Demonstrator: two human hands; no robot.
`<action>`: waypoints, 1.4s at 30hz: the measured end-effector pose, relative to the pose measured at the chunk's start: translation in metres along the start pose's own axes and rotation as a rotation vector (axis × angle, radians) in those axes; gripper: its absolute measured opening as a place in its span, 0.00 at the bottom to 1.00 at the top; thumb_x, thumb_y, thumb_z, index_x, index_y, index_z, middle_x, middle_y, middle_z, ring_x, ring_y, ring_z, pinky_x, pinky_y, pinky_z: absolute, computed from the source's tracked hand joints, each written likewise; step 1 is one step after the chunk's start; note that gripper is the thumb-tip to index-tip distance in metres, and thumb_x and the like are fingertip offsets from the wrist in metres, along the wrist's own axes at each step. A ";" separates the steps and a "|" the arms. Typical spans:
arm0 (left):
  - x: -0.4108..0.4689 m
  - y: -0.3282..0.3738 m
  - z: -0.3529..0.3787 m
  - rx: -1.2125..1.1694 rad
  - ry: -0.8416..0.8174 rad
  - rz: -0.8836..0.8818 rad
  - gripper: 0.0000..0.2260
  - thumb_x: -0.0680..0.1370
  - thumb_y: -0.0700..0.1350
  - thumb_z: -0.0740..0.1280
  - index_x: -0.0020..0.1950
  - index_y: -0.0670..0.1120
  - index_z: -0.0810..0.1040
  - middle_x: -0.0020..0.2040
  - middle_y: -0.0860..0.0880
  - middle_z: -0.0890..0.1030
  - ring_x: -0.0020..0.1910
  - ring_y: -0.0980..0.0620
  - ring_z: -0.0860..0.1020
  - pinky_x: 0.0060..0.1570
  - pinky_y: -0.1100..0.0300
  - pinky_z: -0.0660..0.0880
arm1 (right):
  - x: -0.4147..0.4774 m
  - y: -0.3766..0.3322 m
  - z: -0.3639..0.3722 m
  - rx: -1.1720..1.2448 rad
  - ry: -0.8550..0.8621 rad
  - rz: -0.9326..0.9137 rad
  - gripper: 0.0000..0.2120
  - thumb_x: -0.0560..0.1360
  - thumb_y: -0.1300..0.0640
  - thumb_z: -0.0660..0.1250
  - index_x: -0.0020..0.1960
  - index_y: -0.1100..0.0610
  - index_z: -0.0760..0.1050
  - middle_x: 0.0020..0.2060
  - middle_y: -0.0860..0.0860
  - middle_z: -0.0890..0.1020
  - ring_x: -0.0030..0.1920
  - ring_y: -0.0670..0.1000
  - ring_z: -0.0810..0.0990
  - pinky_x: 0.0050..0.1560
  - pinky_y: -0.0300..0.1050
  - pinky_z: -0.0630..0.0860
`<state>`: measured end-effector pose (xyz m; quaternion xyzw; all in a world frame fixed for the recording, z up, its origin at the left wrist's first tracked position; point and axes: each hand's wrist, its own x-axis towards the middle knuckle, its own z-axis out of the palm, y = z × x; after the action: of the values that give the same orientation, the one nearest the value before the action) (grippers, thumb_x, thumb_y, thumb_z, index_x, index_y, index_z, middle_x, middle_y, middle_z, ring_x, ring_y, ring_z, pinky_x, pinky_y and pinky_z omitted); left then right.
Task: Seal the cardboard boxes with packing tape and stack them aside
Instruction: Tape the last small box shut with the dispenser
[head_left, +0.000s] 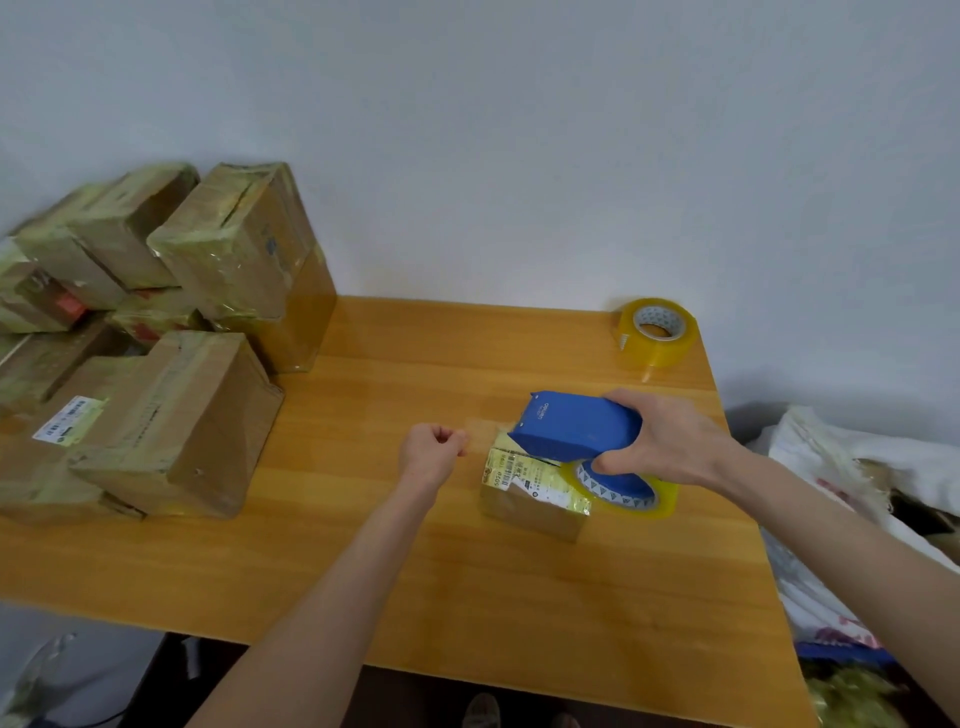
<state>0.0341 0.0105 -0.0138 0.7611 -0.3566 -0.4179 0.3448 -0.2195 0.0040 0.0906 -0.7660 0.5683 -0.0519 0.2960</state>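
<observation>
A small cardboard box (524, 506) with a yellow and white label lies on the wooden table (415, 571), right of centre. My right hand (670, 441) grips a blue tape dispenser (574, 423) that holds a clear roll (623, 491), pressed over the box's top. My left hand (434, 452) pinches the free end of a clear tape strip (483, 428) pulled out to the left of the box. A spare roll of clear tape (655, 332) stands at the table's far right corner.
Several taped cardboard boxes (176, 415) are piled on the table's left side against the wall, the tallest (249, 249) at the back. White bags and clutter (857, 519) sit past the table's right edge. The table's near edge runs below my forearms.
</observation>
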 end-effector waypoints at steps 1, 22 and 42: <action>0.001 0.001 -0.001 -0.002 0.000 0.005 0.11 0.78 0.45 0.68 0.36 0.47 0.73 0.33 0.51 0.79 0.32 0.54 0.71 0.32 0.60 0.65 | 0.000 -0.001 -0.001 -0.012 0.007 0.000 0.22 0.66 0.47 0.75 0.56 0.43 0.69 0.46 0.46 0.79 0.45 0.46 0.77 0.40 0.40 0.75; 0.003 -0.061 0.003 0.440 -0.186 -0.022 0.25 0.75 0.56 0.70 0.70 0.50 0.72 0.68 0.45 0.73 0.64 0.46 0.73 0.60 0.55 0.72 | 0.005 -0.001 0.020 -0.098 -0.010 0.058 0.30 0.67 0.42 0.74 0.65 0.45 0.68 0.49 0.47 0.78 0.47 0.49 0.78 0.47 0.46 0.79; -0.022 -0.046 0.020 0.920 -0.237 0.860 0.27 0.81 0.52 0.58 0.78 0.48 0.55 0.79 0.51 0.51 0.74 0.49 0.62 0.68 0.58 0.65 | 0.004 0.002 0.021 -0.154 -0.022 0.013 0.32 0.65 0.36 0.72 0.66 0.41 0.66 0.50 0.44 0.78 0.48 0.49 0.78 0.45 0.47 0.79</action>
<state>0.0193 0.0477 -0.0509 0.5689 -0.8087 -0.1278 0.0780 -0.2113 0.0086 0.0717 -0.7834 0.5722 0.0020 0.2428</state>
